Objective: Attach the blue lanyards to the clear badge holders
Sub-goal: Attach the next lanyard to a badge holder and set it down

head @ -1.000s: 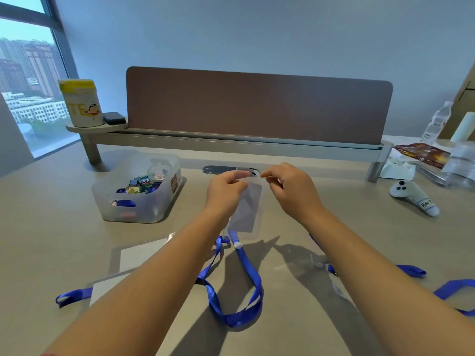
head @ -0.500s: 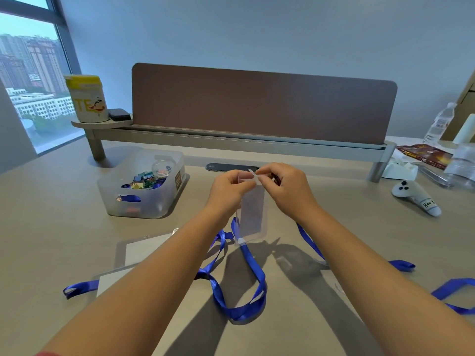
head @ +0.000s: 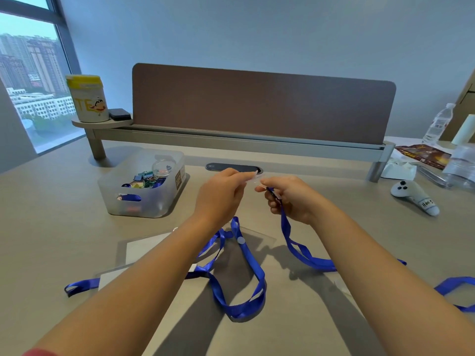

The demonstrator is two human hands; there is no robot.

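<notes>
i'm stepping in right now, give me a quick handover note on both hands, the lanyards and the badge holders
Left hand: raised over the desk, pinching a clear badge holder, barely visible edge-on.
Right hand: pinching the clip end of a blue lanyard just beside the holder.
On the desk: a looped lanyard, clear holders near the left forearm, more blue strap at far right.
Done: cannot tell if any pair is joined.
Left: clip this lanyard on, then do the rest.

Three blue ribbon lanyards (head: 246,276) (head: 303,253) (head: 455,286), two bare hands (head: 221,196) (head: 290,199), one frosted plastic bin (head: 144,199), two clear water bottles (head: 438,124) (head: 461,165).
</notes>
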